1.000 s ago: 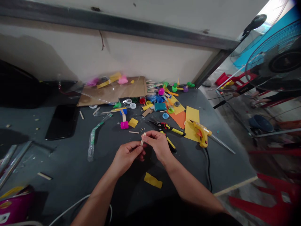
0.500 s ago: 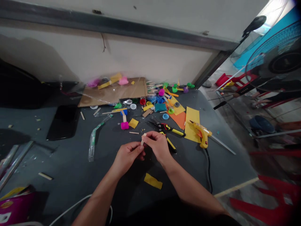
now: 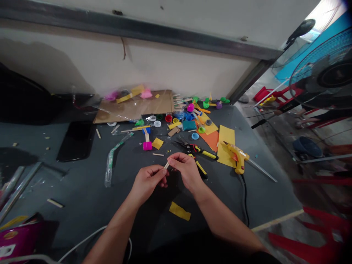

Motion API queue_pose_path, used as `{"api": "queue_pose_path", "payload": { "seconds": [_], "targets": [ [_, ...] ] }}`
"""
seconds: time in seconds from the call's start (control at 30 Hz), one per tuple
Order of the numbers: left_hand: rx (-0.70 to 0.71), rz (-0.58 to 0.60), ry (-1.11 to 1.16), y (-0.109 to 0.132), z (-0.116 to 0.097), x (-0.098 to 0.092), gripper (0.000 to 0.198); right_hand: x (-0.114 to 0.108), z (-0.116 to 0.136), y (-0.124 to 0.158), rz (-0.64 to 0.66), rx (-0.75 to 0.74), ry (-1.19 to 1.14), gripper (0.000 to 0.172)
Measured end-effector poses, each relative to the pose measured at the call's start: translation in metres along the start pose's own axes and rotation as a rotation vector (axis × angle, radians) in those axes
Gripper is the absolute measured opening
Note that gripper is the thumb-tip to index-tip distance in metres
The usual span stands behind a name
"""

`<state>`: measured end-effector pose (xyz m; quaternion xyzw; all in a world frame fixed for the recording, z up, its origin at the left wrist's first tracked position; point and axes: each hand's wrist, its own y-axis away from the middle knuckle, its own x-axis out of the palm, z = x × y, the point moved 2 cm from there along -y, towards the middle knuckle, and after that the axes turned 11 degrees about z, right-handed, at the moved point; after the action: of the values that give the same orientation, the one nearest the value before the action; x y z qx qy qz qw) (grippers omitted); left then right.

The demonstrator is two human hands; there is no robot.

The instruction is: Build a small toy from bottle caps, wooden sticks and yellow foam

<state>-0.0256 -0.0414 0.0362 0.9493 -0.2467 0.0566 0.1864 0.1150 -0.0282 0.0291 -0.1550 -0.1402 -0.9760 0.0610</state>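
Observation:
A short pale wooden stick (image 3: 166, 165) sits between my hands above the dark grey table (image 3: 82, 187), its lower part hidden by my fingers. My left hand (image 3: 147, 180) pinches it from the left, and the fingertips of my right hand (image 3: 185, 171) close on it from the right. Just beyond my right hand lie yellow-handled snips (image 3: 199, 155). A yellow hot glue gun (image 3: 238, 157) rests on yellow paper (image 3: 225, 146) to the right. A magenta bottle cap with wooden sticks (image 3: 147, 146) stands beyond my left hand.
A strip of yellow paper (image 3: 179, 211) lies below my hands. A black cable (image 3: 244, 196) runs from the glue gun over the table edge. Bottle caps, craft sticks and paper are heaped at the back near a cardboard sheet (image 3: 134, 106). A black phone (image 3: 75, 141) lies left.
The wooden stick now tilts more and shows less above my fingers. My hands have barely moved, and the whole view has shifted slightly.

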Motion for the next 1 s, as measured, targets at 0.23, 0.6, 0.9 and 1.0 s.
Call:
{"api": "queue_pose_path", "payload": {
  "seconds": [0.23, 0.6, 0.9, 1.0],
  "targets": [
    [0.070, 0.101, 0.150, 0.0041, 0.0012, 0.0005, 0.027, -0.0005, -0.0020, 0.0001, 0.005, 0.126, -0.293, 0.021],
    [0.120, -0.018, -0.109, 0.0024, 0.0011, -0.0012, 0.020, 0.0020, -0.0002, 0.0022, 0.004, 0.114, -0.279, 0.020],
    [0.137, -0.041, -0.146, 0.0029, 0.0029, -0.0027, 0.022, 0.0056, -0.0016, 0.0032, 0.011, 0.060, -0.258, 0.018],
    [0.110, -0.037, -0.080, 0.0020, 0.0037, -0.0029, 0.024, 0.0072, 0.0003, 0.0047, -0.018, -0.002, -0.173, 0.016]
  ]
}}
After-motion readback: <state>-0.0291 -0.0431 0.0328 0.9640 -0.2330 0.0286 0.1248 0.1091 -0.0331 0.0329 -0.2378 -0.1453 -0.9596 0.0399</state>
